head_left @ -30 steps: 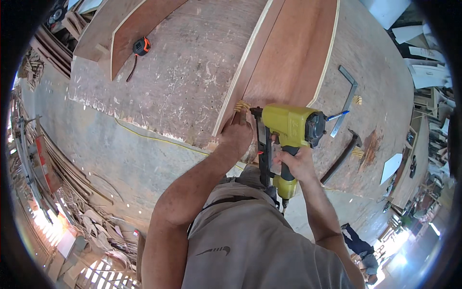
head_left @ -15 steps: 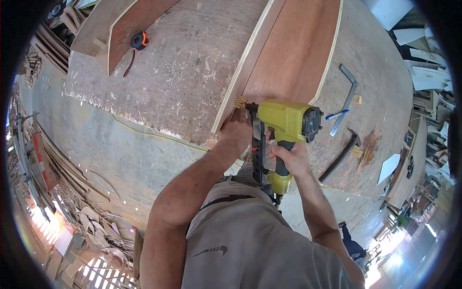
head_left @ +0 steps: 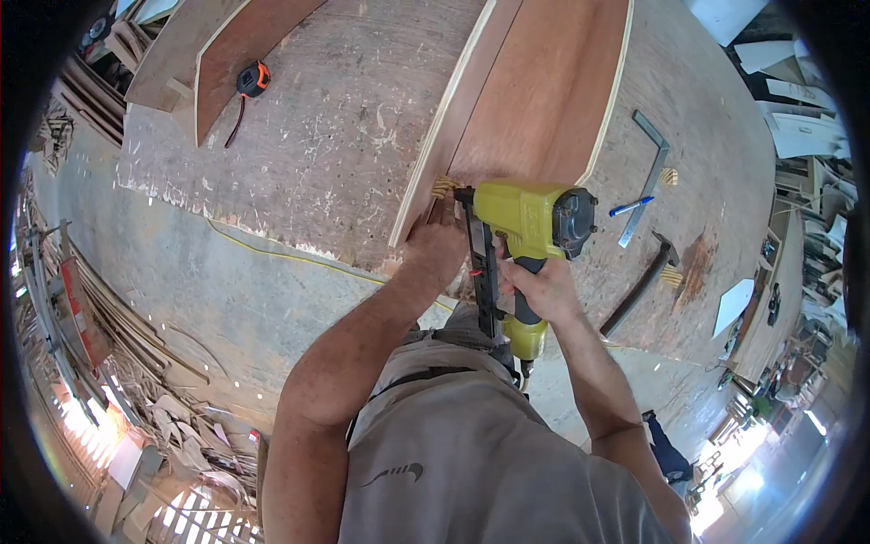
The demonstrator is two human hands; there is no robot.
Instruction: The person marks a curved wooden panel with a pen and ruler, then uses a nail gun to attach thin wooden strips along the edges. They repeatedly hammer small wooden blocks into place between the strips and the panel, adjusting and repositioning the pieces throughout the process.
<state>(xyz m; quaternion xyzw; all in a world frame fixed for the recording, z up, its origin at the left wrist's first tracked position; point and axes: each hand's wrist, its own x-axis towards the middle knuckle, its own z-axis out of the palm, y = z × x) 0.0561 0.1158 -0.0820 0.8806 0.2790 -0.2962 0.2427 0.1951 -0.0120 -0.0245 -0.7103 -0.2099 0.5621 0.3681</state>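
My right hand is closed around the dark grip of a yellow-green nail gun. The gun's black magazine runs down toward my waist, and its nose points left at a small striped wood block. This block sits against the inner face of the left side of a long plywood channel, close to the channel's near end. My left hand reaches into that end, its fingers up against the block and partly hidden by the hand itself. The gun's nose looks to be touching or almost touching the block.
Right of the channel lie a metal square, a blue pen and a hammer on the worn worktable. An orange-black tape measure rests by another plywood piece at far left. A yellow hose crosses the floor.
The whole view has shifted slightly. Both hands, the nail gun and the block keep nearly the same places relative to each other.
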